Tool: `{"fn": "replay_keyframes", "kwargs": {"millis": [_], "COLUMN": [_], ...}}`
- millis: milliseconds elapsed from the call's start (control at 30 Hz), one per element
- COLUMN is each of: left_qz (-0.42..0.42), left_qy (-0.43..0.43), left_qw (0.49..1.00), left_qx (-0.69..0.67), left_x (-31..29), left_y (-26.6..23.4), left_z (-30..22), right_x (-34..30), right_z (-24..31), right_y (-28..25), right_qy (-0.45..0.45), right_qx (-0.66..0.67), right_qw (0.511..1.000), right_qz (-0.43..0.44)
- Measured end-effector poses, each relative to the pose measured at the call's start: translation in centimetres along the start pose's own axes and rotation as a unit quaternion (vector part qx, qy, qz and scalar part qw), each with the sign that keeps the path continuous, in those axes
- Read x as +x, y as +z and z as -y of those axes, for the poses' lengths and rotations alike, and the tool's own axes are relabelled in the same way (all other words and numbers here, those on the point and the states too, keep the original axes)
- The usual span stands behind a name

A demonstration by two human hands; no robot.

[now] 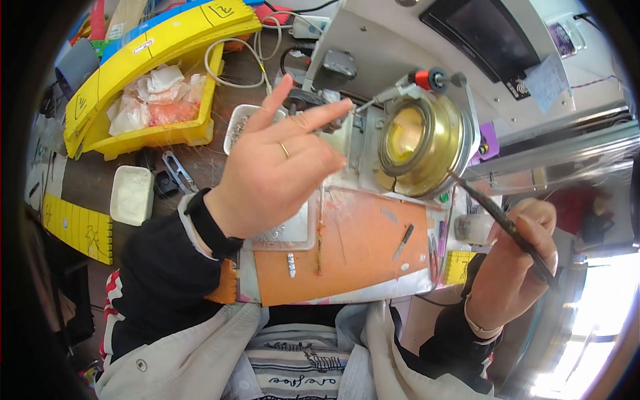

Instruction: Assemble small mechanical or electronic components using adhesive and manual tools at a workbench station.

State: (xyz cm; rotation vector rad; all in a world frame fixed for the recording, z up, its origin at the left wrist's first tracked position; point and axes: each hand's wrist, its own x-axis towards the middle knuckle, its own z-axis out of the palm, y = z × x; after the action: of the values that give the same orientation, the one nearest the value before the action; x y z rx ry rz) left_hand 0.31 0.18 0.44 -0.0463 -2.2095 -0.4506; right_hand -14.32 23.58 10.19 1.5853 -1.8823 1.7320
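My left hand [273, 160] is raised over the bench, left of the brass-coloured drum [440, 150]. Two of its fingers stretch out and the others bend loosely; I see nothing held in it. A ring is on one finger and a black band circles the wrist. On the right, my right hand [523, 257] is closed around a dark slender tool [492, 208] with a tapered tip. That tip points up and left, by the drum's lower right edge; whether it touches cannot be told. The drum's round mouth faces left and looks yellow inside.
An orange mat [360, 267] lies in front, with a small knife [403, 241] on it. Yellow bin [157, 133] with crumpled tissue stands far left, near a white tray [132, 195]. Behind the drum is a machine housing with a dark screen [480, 40].
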Motion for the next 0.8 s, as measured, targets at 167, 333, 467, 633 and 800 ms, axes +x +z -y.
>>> {"fn": "replay_keyframes", "kwargs": {"millis": [167, 333, 467, 633, 800], "left_qz": [-0.026, -0.048, -0.036, -0.039, -0.039], "left_qy": [0.004, 0.021, 0.04, 0.045, 0.041], "left_qw": [0.999, 0.999, 0.997, 0.994, 0.994], "left_qx": [0.02, 0.0, -0.05, -0.087, -0.091], "left_x": [-0.1, -0.4, -0.4, -0.4, -0.3], "left_y": [-0.2, 0.2, 0.4, 0.7, 0.7], "left_z": [-0.6, -0.3, 0.3, 0.6, 0.5], "right_x": [3.4, 3.3, 3.3, 3.3, 3.0], "right_z": [-0.8, -3.1, -4.3, -4.7, -4.9], "right_y": [3.5, 6.1, 7.0, 7.5, 7.9], "right_qy": [-0.099, -0.079, -0.105, -0.113, -0.096], "right_qx": [-0.159, -0.223, -0.258, -0.253, -0.227], "right_qw": [0.979, 0.97, 0.959, 0.96, 0.969], "right_qz": [0.083, 0.053, 0.048, 0.04, 0.014]}}
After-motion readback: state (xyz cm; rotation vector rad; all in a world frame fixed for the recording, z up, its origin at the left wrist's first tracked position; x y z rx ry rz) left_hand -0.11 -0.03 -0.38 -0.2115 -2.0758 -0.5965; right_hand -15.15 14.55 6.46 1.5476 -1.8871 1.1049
